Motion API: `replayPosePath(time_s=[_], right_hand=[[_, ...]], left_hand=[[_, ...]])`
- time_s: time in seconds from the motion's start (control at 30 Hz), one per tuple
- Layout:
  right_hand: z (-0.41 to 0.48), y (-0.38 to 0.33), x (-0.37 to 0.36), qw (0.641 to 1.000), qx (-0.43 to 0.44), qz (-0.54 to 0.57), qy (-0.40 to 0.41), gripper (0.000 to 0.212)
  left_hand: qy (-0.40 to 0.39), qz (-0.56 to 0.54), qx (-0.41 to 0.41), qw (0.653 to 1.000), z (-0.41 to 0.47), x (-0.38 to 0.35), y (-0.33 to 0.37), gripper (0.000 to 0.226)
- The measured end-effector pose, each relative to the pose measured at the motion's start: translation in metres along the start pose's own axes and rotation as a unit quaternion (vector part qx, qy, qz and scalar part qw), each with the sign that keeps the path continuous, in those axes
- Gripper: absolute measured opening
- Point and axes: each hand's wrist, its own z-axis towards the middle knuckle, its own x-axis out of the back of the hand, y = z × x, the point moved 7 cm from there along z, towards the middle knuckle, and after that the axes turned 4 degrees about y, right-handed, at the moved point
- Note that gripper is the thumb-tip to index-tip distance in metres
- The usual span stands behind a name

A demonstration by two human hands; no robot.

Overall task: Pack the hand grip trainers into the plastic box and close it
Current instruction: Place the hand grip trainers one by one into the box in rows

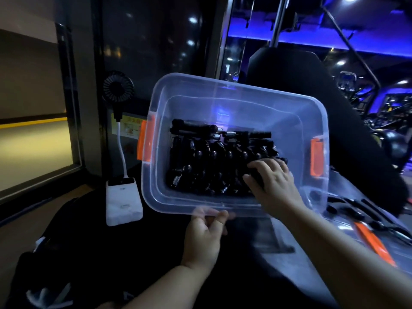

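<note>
**Right hand in the box, left hand on its rim**

The clear plastic box stands open and tilted toward the camera, with an orange latch on its left end and another orange latch on its right end. What its base rests on cannot be made out.

A dense pile of black hand grip trainers with metal springs covers the box floor, lying in rough rows.

The left hand holds the near rim, its fingers and thumb pinching the clear edge.

The right hand reaches in over the near wall to the right end of the pile. Its fingers are curled round one black trainer, thumb on the near side.

More loose trainers lie outside, to the right of the box, on a blurred clear lid with an orange clip.

To the left of the box a white power bank sits with a white cable running up to a small black fan.
</note>
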Motion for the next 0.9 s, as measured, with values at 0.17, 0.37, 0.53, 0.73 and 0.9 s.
replayPosePath(time_s=[0.17,0.37,0.53,0.73,0.9], right_hand=[[-0.04,0.038,0.04,0.999,0.051,0.013,0.001,0.019],[-0.08,0.117,0.072,0.99,-0.087,0.065,0.095,0.003],[-0.1,0.195,0.05,0.965,-0.259,0.034,0.001,0.018],[-0.089,0.246,0.013,0.941,-0.277,-0.088,-0.175,0.042],[-0.085,0.27,-0.015,0.918,-0.291,-0.092,-0.255,0.055]], left_hand=[[-0.003,-0.023,-0.004,1.0,0.0,-0.001,-0.003,0.013],[-0.01,-0.048,-0.014,0.999,-0.003,-0.003,0.002,0.017],[-0.018,-0.044,-0.017,0.999,-0.005,-0.004,0.005,0.026],[-0.015,-0.035,-0.023,0.999,-0.005,-0.006,0.004,0.027],[-0.012,-0.037,-0.027,0.999,-0.004,-0.006,0.004,0.025]])
